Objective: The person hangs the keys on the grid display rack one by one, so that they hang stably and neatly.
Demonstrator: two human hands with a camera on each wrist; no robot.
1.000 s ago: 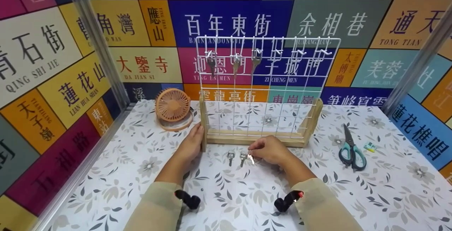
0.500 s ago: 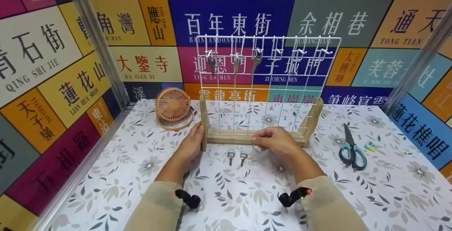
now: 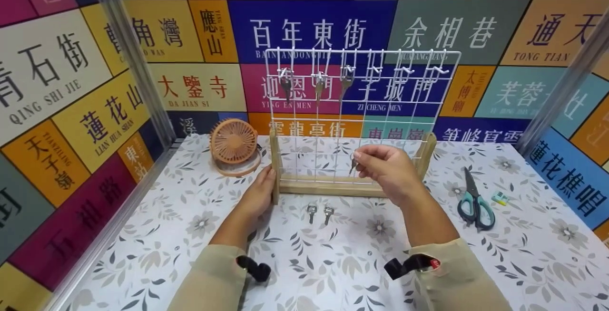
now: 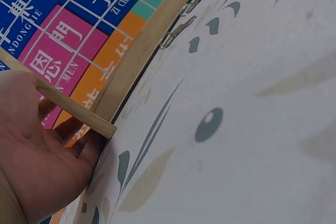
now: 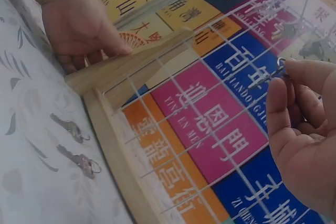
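Observation:
A white wire grid rack in a wooden stand [image 3: 328, 188] stands upright on the table. My left hand [image 3: 259, 193] grips the stand's left wooden upright [image 4: 79, 109], thumb on one side and fingers on the other. In front of the grid, my right hand [image 3: 391, 172] pinches a key [image 3: 353, 165] between thumb and fingers; its small ring [image 5: 281, 62] shows in the right wrist view. Three keys hang from hooks in the upper left part of the grid, the leftmost key [image 3: 286, 88] being dark. Two keys, a left key [image 3: 311, 213] and a right key [image 3: 328, 214], lie before the stand.
Right of the key rack lie scissors [image 3: 472, 204] with teal and black handles, beside a small green and yellow packet [image 3: 499, 198]. An orange fan [image 3: 233, 140] stands behind my left hand. Bare hooks [image 3: 404, 72] line the grid's upper right. A sign-covered wall closes the back.
My right hand has lifted a key off the table and carried it up and to the right, in front of the grid. The left hand stays on the stand.

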